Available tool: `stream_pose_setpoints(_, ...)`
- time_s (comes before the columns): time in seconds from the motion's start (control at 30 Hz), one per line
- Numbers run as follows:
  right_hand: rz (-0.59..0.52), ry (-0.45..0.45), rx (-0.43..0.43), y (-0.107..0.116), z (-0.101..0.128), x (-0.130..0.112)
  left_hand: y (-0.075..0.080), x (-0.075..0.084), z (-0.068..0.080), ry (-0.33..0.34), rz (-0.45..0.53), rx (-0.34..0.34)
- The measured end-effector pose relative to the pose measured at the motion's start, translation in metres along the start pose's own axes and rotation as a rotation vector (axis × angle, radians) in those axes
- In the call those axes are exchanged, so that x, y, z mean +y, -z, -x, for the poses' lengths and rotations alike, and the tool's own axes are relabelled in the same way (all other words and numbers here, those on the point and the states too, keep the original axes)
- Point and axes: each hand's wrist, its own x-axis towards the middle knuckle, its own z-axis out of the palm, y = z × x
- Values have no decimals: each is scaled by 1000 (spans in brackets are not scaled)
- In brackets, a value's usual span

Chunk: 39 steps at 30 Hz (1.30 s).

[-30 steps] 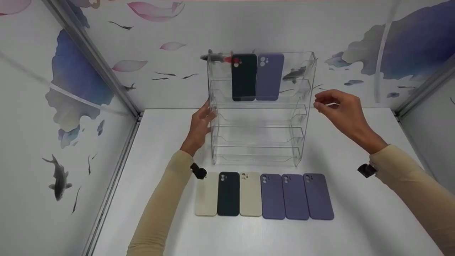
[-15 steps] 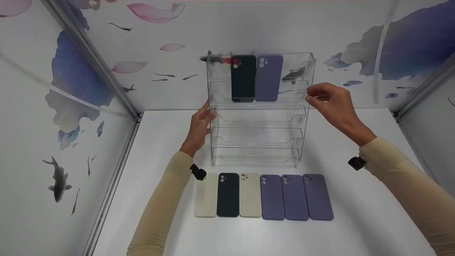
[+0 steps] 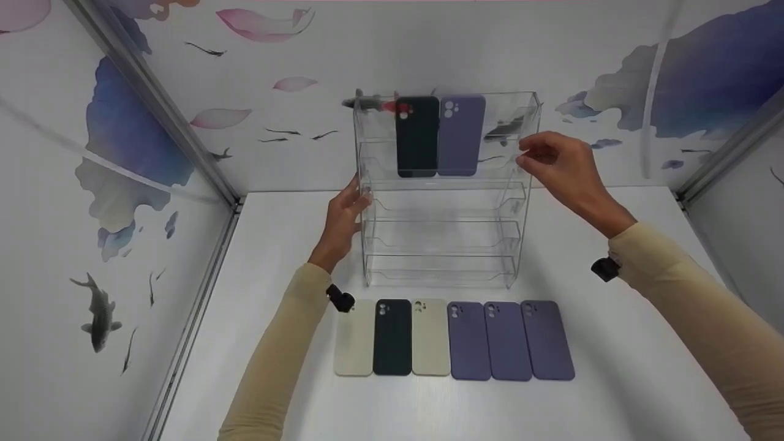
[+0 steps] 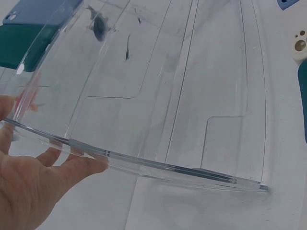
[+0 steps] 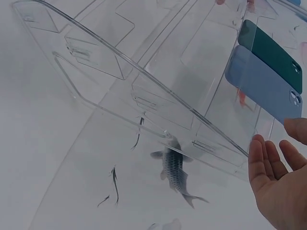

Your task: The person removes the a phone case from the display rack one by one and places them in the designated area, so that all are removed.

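Note:
A clear acrylic tiered display rack stands upright on the white table. A dark green phone case and a purple phone case lean side by side in its top tier. My left hand holds the rack's left side; in the left wrist view, its fingers lie along the panel's edge. Close by the rack's upper right edge is my right hand, fingers loosely bent and thumb apart. Between them nothing shows in the right wrist view, where the palm faces the rack.
In front of the rack several phone cases lie in a row: a cream case, a dark green one, another cream one, then three purple ones. Walls printed with fish and petals enclose the table.
My right hand has moved left and upward, to the rack's upper right edge. The left hand keeps its place on the rack's left side, and the phone cases stay where they were.

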Motion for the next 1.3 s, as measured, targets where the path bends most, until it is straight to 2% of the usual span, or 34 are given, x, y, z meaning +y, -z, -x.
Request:
stream_pose_setpoints(0.3,-4,-11,-12,-3,-9,-9,0,-1,0,-5,8,-3)
stream_pose_setpoints(0.67,9,23,-44,-15,-28,-17,0,-2,-1,-16,9,-11)
stream_pose_setpoints(0.97,-5,-16,-61,-26,-40,-19,1,-3,-1,-27,-22,-12)
stream_pose_setpoints(1.3,-15,-33,-58,-41,-49,-19,1,-3,-2,-23,-7,-3)
